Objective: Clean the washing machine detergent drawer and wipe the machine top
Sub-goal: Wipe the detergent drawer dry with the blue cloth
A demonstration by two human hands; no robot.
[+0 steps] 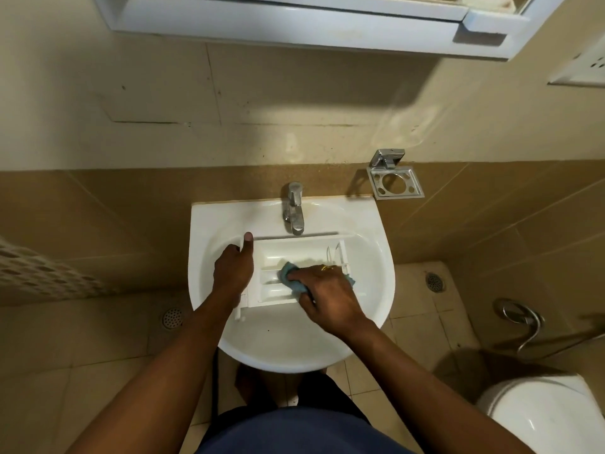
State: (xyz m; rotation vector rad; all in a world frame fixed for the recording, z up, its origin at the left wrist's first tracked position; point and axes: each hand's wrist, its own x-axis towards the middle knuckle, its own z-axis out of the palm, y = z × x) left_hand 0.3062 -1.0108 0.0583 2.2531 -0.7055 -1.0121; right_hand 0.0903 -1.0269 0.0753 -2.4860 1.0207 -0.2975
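1. While the detergent drawer (294, 250) lay in the sink (294, 352), open side up, its long axis ran sideways from the left hand (233, 268) past the right hand (327, 290).
2. The left hand gripped the drawer's broad end plate, thumb upright against it.
3. The right hand, just beside the left, held a bunched blue cloth (288, 273) and pressed it into the compartments.
4. A chrome tap (293, 208) stood beyond both hands, before a tan tiled wall (131, 208).
5. A toilet (540, 421) stood well right of the right hand.

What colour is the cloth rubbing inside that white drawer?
The cloth is teal blue; the head view, the only one, shows it.
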